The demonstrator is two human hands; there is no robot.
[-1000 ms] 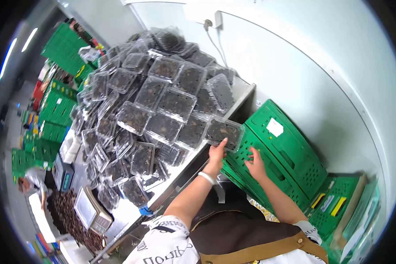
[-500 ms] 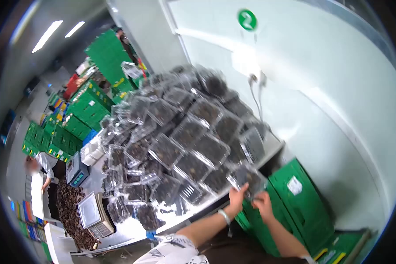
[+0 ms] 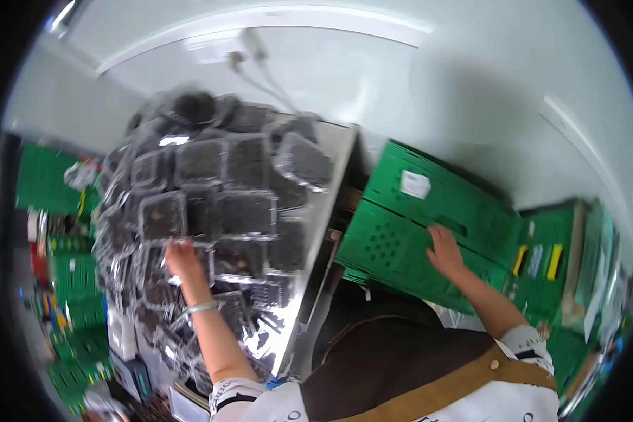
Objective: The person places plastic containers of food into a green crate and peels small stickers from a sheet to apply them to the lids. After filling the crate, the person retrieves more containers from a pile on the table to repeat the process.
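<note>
My left hand (image 3: 183, 261) reaches over the heap of clear plastic boxes with dark contents. Its fingers close on the near edge of one clear plastic box (image 3: 162, 216), though blur softens the fingertips. More boxes lie around it, such as one box (image 3: 246, 214) to its right and another box (image 3: 304, 160) near the table's edge. Over the green crates my right hand (image 3: 446, 253) is open, fingers apart and holding nothing. It is just below the handle slot of a green crate (image 3: 394, 186) bearing a white label (image 3: 415, 184).
The metal table edge (image 3: 323, 218) runs between the heap and the crates. Behind stands a white wall (image 3: 373, 77) with a plug and cable (image 3: 260, 77). Another green crate (image 3: 548, 228) with yellow marks is at right. A scale (image 3: 130, 376) sits lower left.
The view has turned right towards the crates. Both hands were on one clear plastic box; now they are apart, the left over the heap and the right, empty, at the crates.
</note>
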